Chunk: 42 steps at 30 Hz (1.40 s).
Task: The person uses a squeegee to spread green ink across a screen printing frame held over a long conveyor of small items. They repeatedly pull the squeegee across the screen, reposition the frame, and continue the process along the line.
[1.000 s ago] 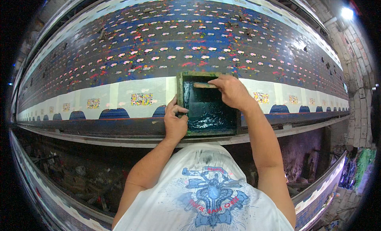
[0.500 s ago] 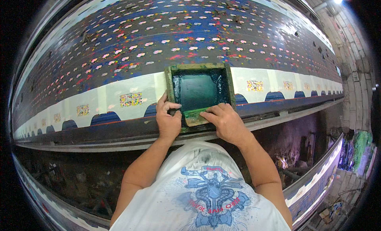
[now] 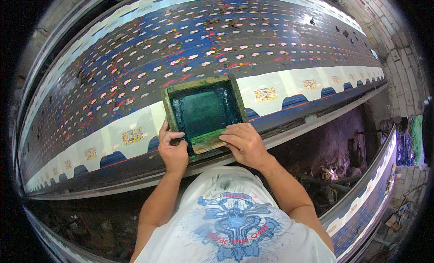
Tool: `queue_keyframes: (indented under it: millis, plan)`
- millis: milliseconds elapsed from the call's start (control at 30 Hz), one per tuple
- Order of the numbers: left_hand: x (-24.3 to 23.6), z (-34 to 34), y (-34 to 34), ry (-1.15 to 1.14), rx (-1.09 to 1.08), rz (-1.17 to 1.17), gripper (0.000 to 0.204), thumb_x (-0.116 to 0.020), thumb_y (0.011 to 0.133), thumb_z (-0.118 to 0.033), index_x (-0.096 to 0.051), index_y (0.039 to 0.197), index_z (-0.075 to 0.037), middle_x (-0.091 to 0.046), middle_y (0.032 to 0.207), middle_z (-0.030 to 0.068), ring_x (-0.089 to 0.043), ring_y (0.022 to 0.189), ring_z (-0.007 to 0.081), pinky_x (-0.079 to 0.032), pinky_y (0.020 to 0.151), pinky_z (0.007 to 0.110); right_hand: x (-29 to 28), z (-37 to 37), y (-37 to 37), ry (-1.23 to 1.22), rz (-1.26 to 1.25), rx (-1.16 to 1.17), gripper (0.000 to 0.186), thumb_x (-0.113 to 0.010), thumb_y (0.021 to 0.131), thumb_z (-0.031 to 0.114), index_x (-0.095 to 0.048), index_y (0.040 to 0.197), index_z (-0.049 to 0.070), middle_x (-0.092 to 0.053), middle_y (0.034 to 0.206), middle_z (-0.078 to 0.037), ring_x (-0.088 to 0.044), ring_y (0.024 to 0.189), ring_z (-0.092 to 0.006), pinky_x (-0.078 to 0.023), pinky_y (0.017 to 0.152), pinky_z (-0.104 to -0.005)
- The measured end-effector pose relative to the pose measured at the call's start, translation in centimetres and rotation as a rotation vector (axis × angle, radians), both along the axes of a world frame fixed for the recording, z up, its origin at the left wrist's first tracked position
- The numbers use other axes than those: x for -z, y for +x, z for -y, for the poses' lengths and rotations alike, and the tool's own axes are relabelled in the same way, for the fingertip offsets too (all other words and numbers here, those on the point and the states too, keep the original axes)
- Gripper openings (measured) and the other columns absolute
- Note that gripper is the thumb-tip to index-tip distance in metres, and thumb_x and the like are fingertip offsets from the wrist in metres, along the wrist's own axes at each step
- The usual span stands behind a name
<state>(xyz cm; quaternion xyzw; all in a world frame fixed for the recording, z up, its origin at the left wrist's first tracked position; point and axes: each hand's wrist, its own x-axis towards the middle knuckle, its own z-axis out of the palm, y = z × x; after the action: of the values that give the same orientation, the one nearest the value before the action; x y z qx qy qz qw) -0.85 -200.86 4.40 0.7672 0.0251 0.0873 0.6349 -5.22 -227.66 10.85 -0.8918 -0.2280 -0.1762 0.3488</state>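
Observation:
A square wooden printing frame [image 3: 167, 101], stained green, lies tilted in my view on the white strip of a long printing table. Its dark green mesh [image 3: 201, 109] is smeared with glossy ink along the sides. My left hand [image 3: 174, 147] grips the frame's left wall near the near corner. My right hand [image 3: 244, 145] has its fingers closed on a green-stained wooden squeegee [image 3: 205, 142], which lies along the frame's near edge.
The long table [image 3: 117, 50] carries rows of small pink prints on a dark surface. Multicoloured printed patches [image 3: 265, 94] run along its white strip. A rail edges it nearest me. Another printed table [image 3: 366, 204] stands at lower right, beside a block floor [image 3: 398, 68] with clutter.
My right hand has drawn the squeegee from the far part of the frame to its near edge. The whole view has turned and shifted, putting the frame further left in the picture.

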Motion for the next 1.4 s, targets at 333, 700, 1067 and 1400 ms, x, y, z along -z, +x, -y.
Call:
queue_keyframes:
  millis: [333, 700, 1067, 1400]
  plan:
    - [2.9, 15.4, 0.6, -0.072, 0.022, 0.073, 0.027, -0.070, 0.077, 0.014, -0.077, 0.094, -0.005, -0.049, 0.171, 0.0304, -0.046, 0.163, 0.0404, -0.036, 0.130, 0.047, 0.8, 14.7, -2.3, 0.059, -0.016, 0.140, 0.029, -0.085, 0.081, -0.003, -0.083, 0.109, 0.004, -0.081, 0.116, -0.014, -0.076, 0.112, -0.0361, -0.058, 0.099, -0.0490]
    - [3.3, 24.4, 0.5, -0.197, 0.018, -0.031, 0.027, -0.071, 0.072, 0.017, -0.075, 0.089, -0.003, -0.054, 0.171, 0.0291, -0.058, 0.154, 0.0362, -0.046, 0.121, 0.041, 1.9, 25.7, -2.3, 0.116, 0.000, 0.017, 0.029, -0.077, 0.084, -0.007, -0.082, 0.111, 0.002, -0.080, 0.116, -0.015, -0.075, 0.112, -0.0368, -0.059, 0.099, -0.0493]
    - [3.2, 24.3, 0.1, -0.169, -0.042, -0.141, 0.030, -0.075, 0.070, 0.019, -0.076, 0.090, -0.003, -0.052, 0.173, 0.0281, -0.057, 0.155, 0.0333, -0.046, 0.121, 0.039, 1.4, 26.7, -1.6, 0.128, 0.004, -0.069, 0.032, -0.074, 0.083, -0.008, -0.081, 0.112, 0.003, -0.078, 0.117, -0.015, -0.075, 0.112, -0.0362, -0.059, 0.097, -0.0491]
    - [2.6, 24.6, -0.1, -0.221, -0.045, -0.168, 0.025, -0.076, 0.074, 0.017, -0.074, 0.088, -0.004, -0.047, 0.176, 0.0293, -0.051, 0.160, 0.0367, -0.042, 0.127, 0.043, -0.6, 24.0, -0.3, -0.274, -0.018, -0.176, 0.034, -0.075, 0.084, 0.005, -0.080, 0.118, 0.005, -0.076, 0.114, -0.013, -0.073, 0.110, -0.0334, -0.057, 0.095, -0.0475]
